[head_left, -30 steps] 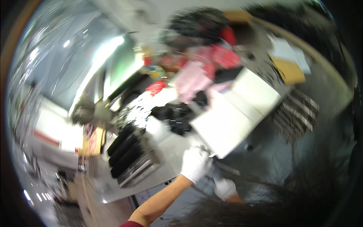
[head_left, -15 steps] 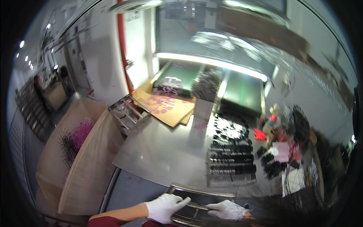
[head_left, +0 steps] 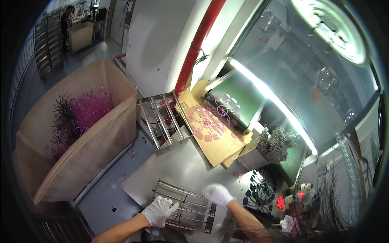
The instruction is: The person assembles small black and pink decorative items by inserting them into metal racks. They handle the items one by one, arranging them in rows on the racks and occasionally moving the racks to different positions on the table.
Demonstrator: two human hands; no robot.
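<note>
A metal rack with perforated rails and thin crossbars (head_left: 184, 201) lies at the near edge of the steel table. My left hand (head_left: 159, 211), in a white glove, is closed on the rack's left part, thumb toward the middle rail. At the rack's far right corner is my right hand (head_left: 219, 195), also gloved. It looks curled, but motion blur and its angle hide the fingers, so I cannot tell whether it grips the rail. To its right lies a cluster of black, branching moulded parts (head_left: 259, 192).
A large tan bin (head_left: 87, 156) holding pink and black branched pieces stands left. Another slotted metal rack (head_left: 164, 117) sits beside cardboard (head_left: 212, 141) bearing pink parts. Behind are a green conveyor belt (head_left: 239, 95) and a box of grey pieces (head_left: 247, 158). Floor (head_left: 117, 194) shows left of the table.
The view has swung left, bringing the bin and second rack closer. My right hand has moved to the rack's far corner; my left hand's outstretched finger has curled in. More of the near rack shows.
</note>
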